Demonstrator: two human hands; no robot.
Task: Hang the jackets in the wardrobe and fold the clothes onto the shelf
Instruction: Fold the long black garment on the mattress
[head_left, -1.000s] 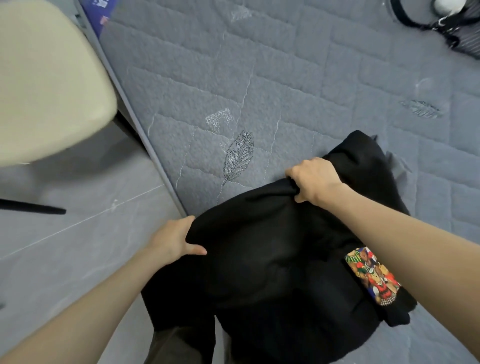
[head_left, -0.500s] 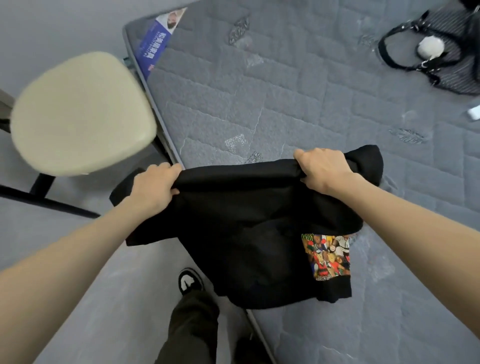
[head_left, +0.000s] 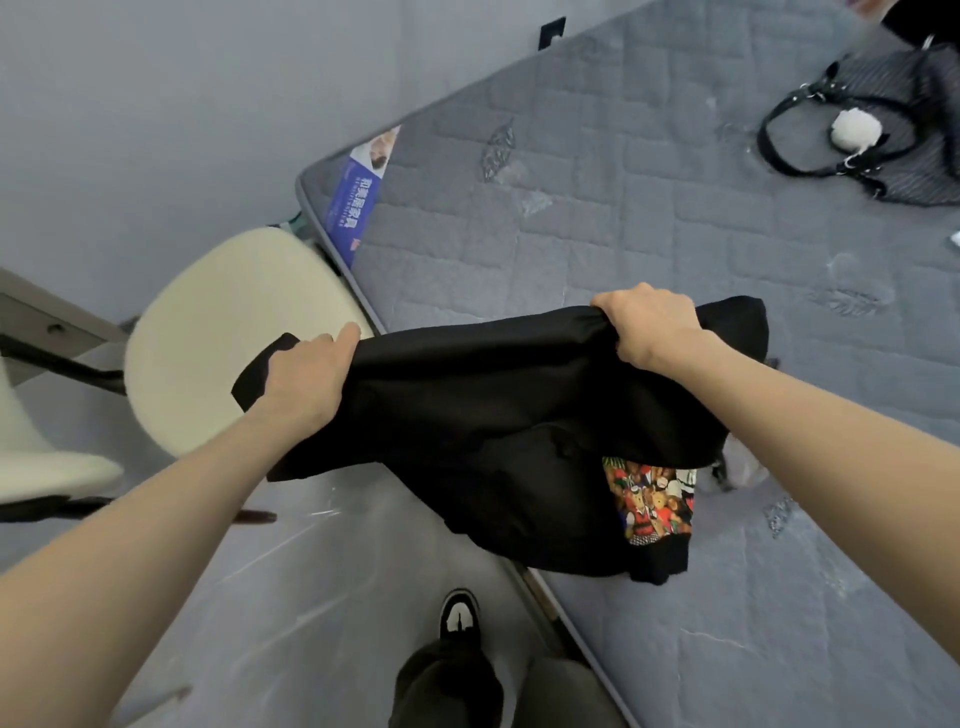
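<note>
Left hand (head_left: 306, 374), right hand (head_left: 649, 322) both clutch black garment (head_left: 467, 415); blue label (head_left: 356, 202) on mattress (head_left: 623, 234): white Chinese characters.

From my feed I see a grey quilted mattress (head_left: 649, 234) running diagonally across the right of the view, with stitched leaf motifs (head_left: 498, 148) and a blue printed label (head_left: 358, 202) at its near-left corner. A dark striped handbag (head_left: 914, 119) with black straps lies on it at the upper right, a white pom-pom (head_left: 854, 130) on top of it. Just beside the mattress corner stands a cream chair seat (head_left: 218, 332) on dark legs; a second cream chair (head_left: 41, 467) shows at the left edge. Behind them I make out a grey furniture panel (head_left: 36, 317). The floor (head_left: 291, 597) is glossy grey tile, the wall (head_left: 156, 104) plain, with a dark socket plate (head_left: 551, 32).
</note>
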